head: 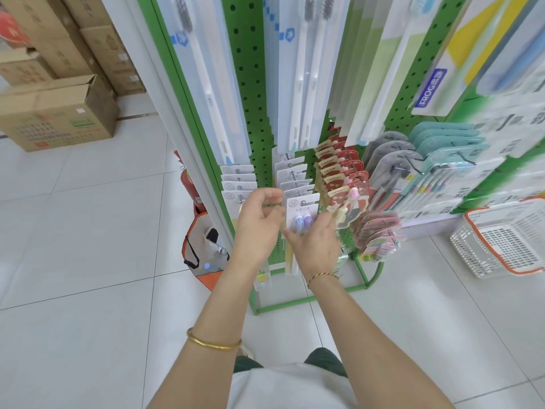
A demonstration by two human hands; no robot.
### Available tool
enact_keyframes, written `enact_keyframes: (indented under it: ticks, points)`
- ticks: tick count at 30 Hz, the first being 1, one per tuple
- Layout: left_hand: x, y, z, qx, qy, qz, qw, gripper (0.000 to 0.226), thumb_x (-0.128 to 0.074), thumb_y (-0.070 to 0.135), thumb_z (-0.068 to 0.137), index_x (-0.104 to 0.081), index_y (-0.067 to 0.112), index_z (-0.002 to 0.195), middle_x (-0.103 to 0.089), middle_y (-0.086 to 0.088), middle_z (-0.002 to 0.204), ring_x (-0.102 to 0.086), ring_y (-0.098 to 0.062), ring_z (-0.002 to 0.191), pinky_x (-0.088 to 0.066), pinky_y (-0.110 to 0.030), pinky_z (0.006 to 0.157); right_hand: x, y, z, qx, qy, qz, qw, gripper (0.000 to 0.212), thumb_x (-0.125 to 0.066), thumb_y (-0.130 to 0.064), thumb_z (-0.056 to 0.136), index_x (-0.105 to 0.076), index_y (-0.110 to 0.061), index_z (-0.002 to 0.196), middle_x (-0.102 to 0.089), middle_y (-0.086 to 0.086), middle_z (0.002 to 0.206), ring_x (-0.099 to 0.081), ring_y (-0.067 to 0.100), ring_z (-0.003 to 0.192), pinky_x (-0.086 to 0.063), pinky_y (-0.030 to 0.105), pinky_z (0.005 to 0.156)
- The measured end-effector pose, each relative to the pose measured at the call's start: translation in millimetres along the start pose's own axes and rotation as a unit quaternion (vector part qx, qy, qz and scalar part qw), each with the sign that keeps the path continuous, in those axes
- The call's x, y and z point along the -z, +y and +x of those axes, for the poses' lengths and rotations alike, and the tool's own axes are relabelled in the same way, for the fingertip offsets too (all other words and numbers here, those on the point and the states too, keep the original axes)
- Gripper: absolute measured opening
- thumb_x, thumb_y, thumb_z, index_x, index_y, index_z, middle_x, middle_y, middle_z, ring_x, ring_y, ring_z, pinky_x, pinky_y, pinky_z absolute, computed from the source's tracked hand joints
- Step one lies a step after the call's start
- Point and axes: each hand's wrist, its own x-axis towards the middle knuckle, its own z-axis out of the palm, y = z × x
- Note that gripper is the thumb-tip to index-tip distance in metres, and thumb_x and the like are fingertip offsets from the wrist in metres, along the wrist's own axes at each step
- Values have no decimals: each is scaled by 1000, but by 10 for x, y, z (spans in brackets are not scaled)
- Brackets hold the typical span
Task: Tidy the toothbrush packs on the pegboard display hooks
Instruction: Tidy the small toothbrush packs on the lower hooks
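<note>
Green pegboard (250, 93): pack (303, 209) with purple brush heads sits at front of the middle lower stack (293, 177). Left hand (258, 222) pinches its left edge. Right hand (317, 243) touches its lower part, grip unclear.

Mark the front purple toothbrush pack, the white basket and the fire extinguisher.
purple toothbrush pack (302, 210), head view, white card above the brush heads.
white basket (472, 249), head view, latticed side wall.
fire extinguisher (190, 188), head view, red body.

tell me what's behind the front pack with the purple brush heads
A row of like white packs hangs behind the front pack, with only their top edges showing; their brushes are covered. The pegboard stands behind them.
</note>
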Motion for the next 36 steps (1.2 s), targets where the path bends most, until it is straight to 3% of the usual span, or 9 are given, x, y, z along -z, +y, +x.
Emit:
enact_keyframes:
  ticks: [8,13,16,19,25,30,34,36]
  points:
    - [1,44,57,-1,-7,38,999,34,-42,-5,91,-56,22,106,-56,16,101,-60,-15,103,-49,-39,97,-96,-57,151,1,-16,32,999,62,-79,-42,70,-42,-5,103,-53,12,105,-57,31,91,-44,37,70]
    - [-3,91,113,-52,-7,172,984,37,-41,-2,92,-57,16,120,-53,2,120,-55,-8,102,-45,-24,95,-96,-48,126,-2,-33,59,998,61,-77,-38,74,-40,0,105,-50,14,108,-51,29,93,-36,30,66]
    - [11,153,161,-130,2,290,948,37,-39,1,94,-57,11,126,-51,-3,125,-47,-13,115,-33,-17,96,-78,-24,107,-3,-43,61,997,65,-78,-41,71,-40,-1,104,-49,12,105,-53,29,90,-34,29,65]
    - [31,199,248,-184,4,409,894,39,-41,0,93,-57,11,127,-53,-6,128,-40,-23,120,-31,-28,100,-12,3,81,0,-42,46,998,70,-79,-46,69,-40,-1,106,-51,12,105,-53,29,90,-35,29,64]
    - [-4,303,478,-194,-12,581,790,36,-44,-6,86,-58,6,117,-53,-8,125,-41,-29,118,-31,-35,94,264,23,-14,72,49,26,996,55,-81,-31,70,-50,0,103,-55,14,96,-55,33,85,-42,37,65]
    - [-66,393,651,-154,-70,628,760,39,-46,-12,82,-51,-2,119,-50,-18,119,-44,-33,115,-37,-39,94,607,-158,78,127,100,32,986,32,-70,-14,78,-53,-3,103,-55,13,99,-53,33,93,-45,42,71]
    - [-123,425,848,-131,-91,636,755,47,-46,-12,85,-43,-4,131,-46,-21,122,-42,-35,118,-42,-45,91,704,-286,141,149,62,17,987,26,-63,-10,81,-52,-6,104,-53,11,102,-50,30,94,-41,40,72]
    - [-138,441,943,-118,-103,645,748,52,-45,-11,86,-37,-2,137,-41,-21,128,-36,-35,123,-41,-50,97,703,-320,158,149,40,1,988,26,-60,-11,83,-51,-7,107,-53,11,106,-49,29,97,-42,39,75]
